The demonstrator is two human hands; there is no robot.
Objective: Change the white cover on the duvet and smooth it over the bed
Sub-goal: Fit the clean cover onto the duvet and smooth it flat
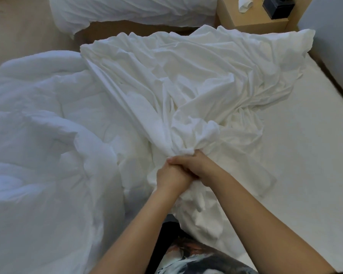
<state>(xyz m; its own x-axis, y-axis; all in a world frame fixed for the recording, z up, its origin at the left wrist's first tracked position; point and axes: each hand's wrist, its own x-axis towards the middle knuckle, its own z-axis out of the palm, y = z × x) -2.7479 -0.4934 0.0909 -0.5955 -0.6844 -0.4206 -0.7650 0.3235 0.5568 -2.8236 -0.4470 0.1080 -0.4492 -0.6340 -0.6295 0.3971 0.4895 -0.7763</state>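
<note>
A: Step?
B: Sorting out the cover (196,80). It lies crumpled across the bed (309,139). Left hand (171,179) and right hand (199,165) are pressed together, both clenching one bunch of it. The bare duvet (40,139) is heaped alongside, touching it.
A: Next?
B: Probably find the opening and feed a duvet corner in.

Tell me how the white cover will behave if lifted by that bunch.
Likely floppy: the white cover bunches tightly where the left hand and right hand grip it. Probably light: its folds look thin. It should trail across the bed.
</note>
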